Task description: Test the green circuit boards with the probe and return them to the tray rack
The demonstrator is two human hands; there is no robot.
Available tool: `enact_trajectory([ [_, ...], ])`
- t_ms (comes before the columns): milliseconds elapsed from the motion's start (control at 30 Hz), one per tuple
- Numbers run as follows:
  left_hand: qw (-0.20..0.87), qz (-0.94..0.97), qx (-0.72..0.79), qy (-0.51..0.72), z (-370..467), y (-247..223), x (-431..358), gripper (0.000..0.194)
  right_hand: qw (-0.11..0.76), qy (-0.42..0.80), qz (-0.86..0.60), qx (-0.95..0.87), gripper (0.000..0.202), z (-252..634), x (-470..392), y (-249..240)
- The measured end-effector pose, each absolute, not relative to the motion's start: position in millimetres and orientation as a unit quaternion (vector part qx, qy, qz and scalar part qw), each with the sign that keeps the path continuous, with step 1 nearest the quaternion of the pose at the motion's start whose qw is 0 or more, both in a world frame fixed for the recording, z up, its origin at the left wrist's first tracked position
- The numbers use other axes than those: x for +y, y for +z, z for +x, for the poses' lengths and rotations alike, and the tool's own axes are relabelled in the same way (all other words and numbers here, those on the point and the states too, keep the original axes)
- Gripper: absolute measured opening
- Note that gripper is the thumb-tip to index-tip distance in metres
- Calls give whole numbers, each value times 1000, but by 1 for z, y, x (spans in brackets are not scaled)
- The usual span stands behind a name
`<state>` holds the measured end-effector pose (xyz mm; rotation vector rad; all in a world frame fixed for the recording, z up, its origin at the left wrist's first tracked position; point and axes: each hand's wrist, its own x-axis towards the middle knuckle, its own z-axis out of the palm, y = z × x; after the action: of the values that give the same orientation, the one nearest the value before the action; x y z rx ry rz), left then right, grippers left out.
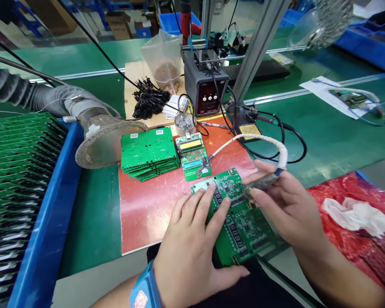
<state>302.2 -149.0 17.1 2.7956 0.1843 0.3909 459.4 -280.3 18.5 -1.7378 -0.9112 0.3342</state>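
Observation:
A green circuit board (248, 218) with two four-digit displays lies tilted at the table's front edge. My left hand (192, 239), a blue band on its wrist, has its fingers spread over the board's left part and its thumb at the near edge. Between thumb and fingers my right hand (285, 201) holds a grey, tape-wrapped connector (259, 184) against or just above the board's right part; its contact end is hidden. From it a white-wrapped cable (259, 137) arcs to a small tester board (194, 156) with a yellow-lit screen and blue socket.
Left of the tester stands a stack of green boards (149, 149), beside a fume-extractor hood (105, 141). A blue bin (48, 205) of racked boards is far left. Behind are a soldering station (205, 83), solder pot (185, 124) and black leads (150, 97). Red wrap (333, 188) lies right.

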Motion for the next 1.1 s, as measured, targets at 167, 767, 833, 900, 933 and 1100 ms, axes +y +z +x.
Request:
enact_trajectory([
  [167, 133, 981, 45, 133, 305, 21, -151, 93, 487, 177, -740, -429, 51, 449, -319, 21],
  [767, 139, 983, 39, 115, 308, 23, -151, 94, 448, 142, -750, -466, 51, 444, -334, -8],
  [833, 148, 982, 45, 104, 307, 24, -151, 93, 433, 131, -748, -485, 49, 445, -333, -7],
  [900, 156, 982, 48, 99, 307, 24, -151, 93, 417, 118, -749, -501, 47, 446, -331, -4],
  [933, 160, 981, 50, 100, 307, 24, -151, 93, 410, 109, -752, -505, 45, 446, -329, -3],
  [1100, 181, 976, 66, 97, 304, 19, -151, 96, 383, 48, -772, -506, 32, 445, -324, -1],
])
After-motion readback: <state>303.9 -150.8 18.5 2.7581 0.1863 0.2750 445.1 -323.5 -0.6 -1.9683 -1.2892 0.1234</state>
